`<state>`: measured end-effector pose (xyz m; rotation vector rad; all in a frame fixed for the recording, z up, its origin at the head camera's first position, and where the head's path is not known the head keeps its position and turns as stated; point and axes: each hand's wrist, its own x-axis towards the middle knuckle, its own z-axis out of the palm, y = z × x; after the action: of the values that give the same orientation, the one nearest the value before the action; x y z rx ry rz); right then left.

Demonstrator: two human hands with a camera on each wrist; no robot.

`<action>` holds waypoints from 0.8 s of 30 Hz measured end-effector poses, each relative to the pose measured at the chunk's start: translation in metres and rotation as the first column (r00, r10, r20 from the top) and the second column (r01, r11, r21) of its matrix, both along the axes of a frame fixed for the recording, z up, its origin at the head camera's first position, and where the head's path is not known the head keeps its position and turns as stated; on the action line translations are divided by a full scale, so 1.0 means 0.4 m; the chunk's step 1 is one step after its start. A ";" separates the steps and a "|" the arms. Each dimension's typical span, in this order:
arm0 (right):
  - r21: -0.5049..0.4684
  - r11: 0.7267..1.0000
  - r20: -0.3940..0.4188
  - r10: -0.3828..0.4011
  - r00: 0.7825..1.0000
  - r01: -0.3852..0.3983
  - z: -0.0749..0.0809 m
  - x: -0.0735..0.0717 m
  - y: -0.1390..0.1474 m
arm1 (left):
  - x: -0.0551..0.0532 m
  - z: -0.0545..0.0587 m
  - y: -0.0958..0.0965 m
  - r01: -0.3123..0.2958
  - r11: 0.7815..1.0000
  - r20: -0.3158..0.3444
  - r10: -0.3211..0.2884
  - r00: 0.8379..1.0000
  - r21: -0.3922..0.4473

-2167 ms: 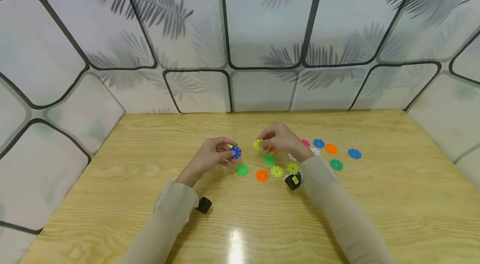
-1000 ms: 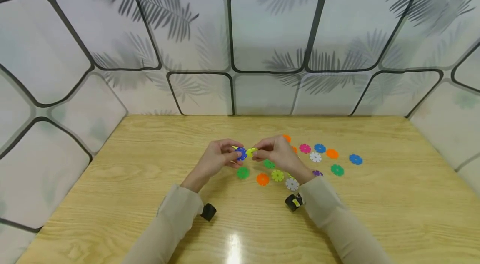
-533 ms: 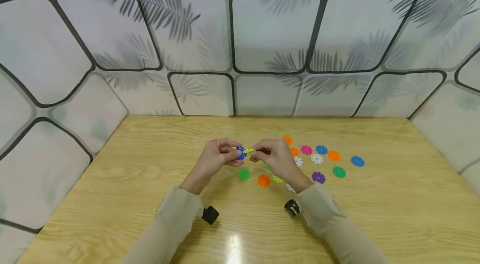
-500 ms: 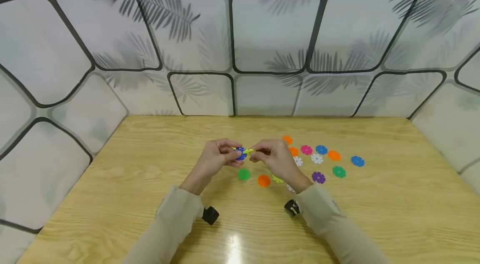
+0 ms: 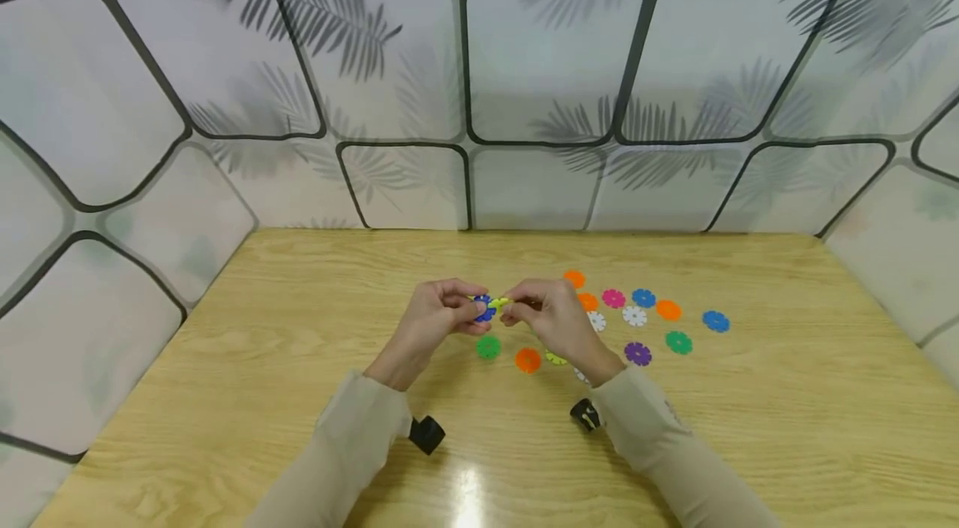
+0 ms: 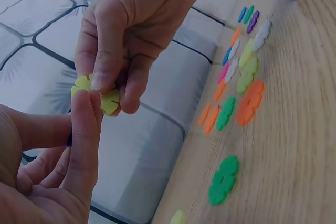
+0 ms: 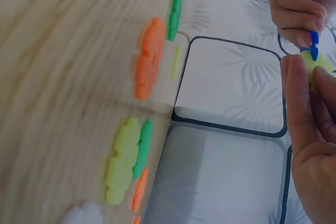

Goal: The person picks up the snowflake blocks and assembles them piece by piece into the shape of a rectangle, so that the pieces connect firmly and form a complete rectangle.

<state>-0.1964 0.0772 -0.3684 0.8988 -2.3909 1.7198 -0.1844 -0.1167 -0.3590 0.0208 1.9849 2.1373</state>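
In the head view my left hand (image 5: 434, 324) pinches a blue notched plastic disc (image 5: 485, 314) between thumb and fingers. A bit of yellow shows behind its fingers. My right hand (image 5: 556, 318) pinches a yellow notched disc (image 5: 498, 304), which meets the blue one edge to edge, above the table. From the right wrist view, the blue disc (image 7: 315, 41) stands at an angle against the yellow disc; how deep the slots engage I cannot tell. In the left wrist view, fingers cover part of the yellow disc (image 6: 110, 103).
Loose notched discs lie on the wooden table (image 5: 300, 345), mostly right of the hands. Nearest are a green disc (image 5: 489, 347) and an orange disc (image 5: 528, 361). Farther right are a purple disc (image 5: 638, 354) and a blue disc (image 5: 716, 321). A patterned wall (image 5: 554, 62) stands behind.
My right hand has moved left, bringing the yellow disc against the blue one and turning it more edge-on. In the last half second both hands have hardly moved.
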 end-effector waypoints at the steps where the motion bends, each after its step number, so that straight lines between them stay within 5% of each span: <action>1: -0.001 1.000 -0.009 0.002 1.000 -0.002 0.000 0.000 0.000 | 0.000 0.000 0.001 -0.001 1.000 0.007 0.001 1.000 -0.001; 5: 0.004 1.000 -0.029 0.010 1.000 -0.010 0.001 -0.002 0.001 | 0.003 0.000 0.005 0.003 1.000 0.010 -0.003 1.000 -0.001; 12: 0.002 0.999 0.045 0.040 0.998 -0.040 0.024 -0.014 0.011 | -0.006 0.012 -0.023 0.132 0.991 -0.068 -0.130 0.989 0.017; 24: -0.015 1.000 0.094 0.005 0.996 -0.004 0.019 -0.025 0.021 | -0.011 0.004 -0.030 0.163 0.986 -0.071 -0.165 0.984 -0.024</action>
<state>-0.2063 0.0855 -0.3608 0.8402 -2.4316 1.8180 -0.1888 -0.1286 -0.3573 0.2538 1.9669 2.0419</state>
